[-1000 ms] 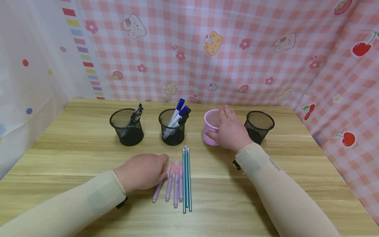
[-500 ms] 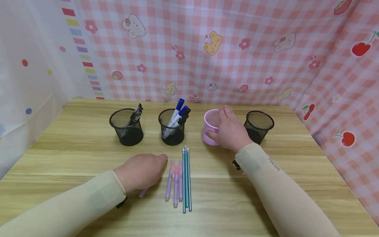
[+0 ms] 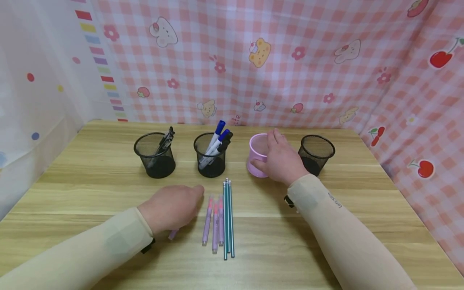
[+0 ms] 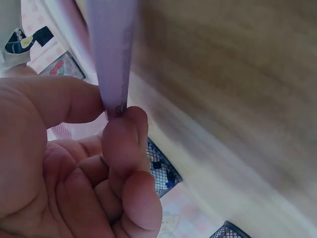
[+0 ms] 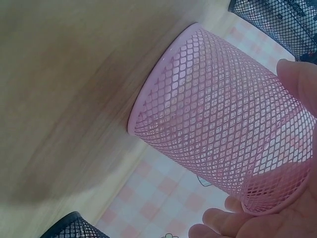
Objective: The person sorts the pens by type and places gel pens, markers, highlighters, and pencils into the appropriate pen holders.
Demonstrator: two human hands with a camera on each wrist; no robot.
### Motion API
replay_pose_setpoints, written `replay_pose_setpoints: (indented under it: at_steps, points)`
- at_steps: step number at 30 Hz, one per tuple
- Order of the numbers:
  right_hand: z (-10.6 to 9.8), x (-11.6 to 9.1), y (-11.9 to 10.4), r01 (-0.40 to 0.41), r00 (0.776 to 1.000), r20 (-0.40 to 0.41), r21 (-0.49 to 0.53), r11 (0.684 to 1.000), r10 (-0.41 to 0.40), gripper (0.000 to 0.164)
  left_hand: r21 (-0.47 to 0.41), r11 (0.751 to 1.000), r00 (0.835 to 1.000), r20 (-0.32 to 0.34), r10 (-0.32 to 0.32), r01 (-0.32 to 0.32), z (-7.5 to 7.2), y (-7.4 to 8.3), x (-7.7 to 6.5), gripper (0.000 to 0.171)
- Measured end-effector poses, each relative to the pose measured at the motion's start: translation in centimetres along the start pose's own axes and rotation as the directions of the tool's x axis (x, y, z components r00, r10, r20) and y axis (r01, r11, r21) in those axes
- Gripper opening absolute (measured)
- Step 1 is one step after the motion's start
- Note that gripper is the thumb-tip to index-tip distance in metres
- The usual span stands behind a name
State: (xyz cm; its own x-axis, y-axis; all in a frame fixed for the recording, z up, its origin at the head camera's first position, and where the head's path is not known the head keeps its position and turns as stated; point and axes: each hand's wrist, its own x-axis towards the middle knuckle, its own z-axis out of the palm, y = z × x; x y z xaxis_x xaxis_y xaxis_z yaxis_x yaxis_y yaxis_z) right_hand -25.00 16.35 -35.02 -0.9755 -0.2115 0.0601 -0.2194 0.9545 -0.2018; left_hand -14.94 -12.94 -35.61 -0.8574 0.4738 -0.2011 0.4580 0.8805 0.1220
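Note:
In the head view my left hand (image 3: 172, 209) is over the table, left of the pens. Its thumb and fingertips pinch a lilac highlighter (image 4: 113, 54), as the left wrist view shows; only its end sticks out below the hand in the head view. My right hand (image 3: 284, 161) holds the pink mesh pen holder (image 3: 256, 166) by its right side, thumb at the front and fingers over the rim. The holder (image 5: 218, 119) stands upright on the table. Three more lilac highlighters (image 3: 207, 223) with pink upper parts lie side by side, and three green pencils (image 3: 228, 217) lie along their right.
A black mesh holder (image 3: 159, 166) with black pens stands far left. Beside it, another black holder (image 3: 212, 169) has blue-capped and black-capped markers. A third black holder (image 3: 316, 155) stands right of the pink one. Checked cloth (image 3: 235, 60) hangs behind the wooden table (image 3: 275, 249).
My left hand has drawn the leftmost highlighter away from the row, to the left, and has risen slightly. The right hand stays on the pink pen holder.

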Motion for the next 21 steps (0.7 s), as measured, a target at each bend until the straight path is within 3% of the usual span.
replay_pose_setpoints:
  at_steps: [3, 9, 11, 16, 21]
  points:
    - [0.0, 0.0, 0.0, -0.005, 1.0, -0.006, 0.005, 1.0, 0.006, 0.111, -0.018, 1.0, 1.0, -0.021, -0.009, 0.008, -0.2, -0.1, 0.2, 0.007]
    - [0.1, 0.1, 0.0, -0.009, 1.0, -0.009, 0.015, 1.0, 0.009, 0.112, -0.063, 0.998, 0.995, -0.103, -0.008, 0.001, -1.2, -0.3, 0.4, 0.037]
    - [0.2, 0.1, 0.0, -0.007, 1.0, -0.01, 0.016, 1.0, 0.007, 0.112, -0.106, 0.994, 0.989, -0.148, -0.013, -0.003, -1.8, -0.2, 0.5, 0.035]
    - [0.2, 0.1, 0.0, -0.008, 1.0, -0.013, 0.02, 1.0, 0.008, 0.112, -0.176, 0.984, 0.953, -0.301, -0.031, -0.024, -3.2, 0.3, 0.8, 0.035]
    - [0.2, 0.1, 0.1, -0.015, 1.0, -0.01, 0.028, 0.999, 0.016, 0.113, -0.281, 0.958, 0.904, -0.421, -0.072, -0.054, -4.2, 0.9, 1.4, 0.041]
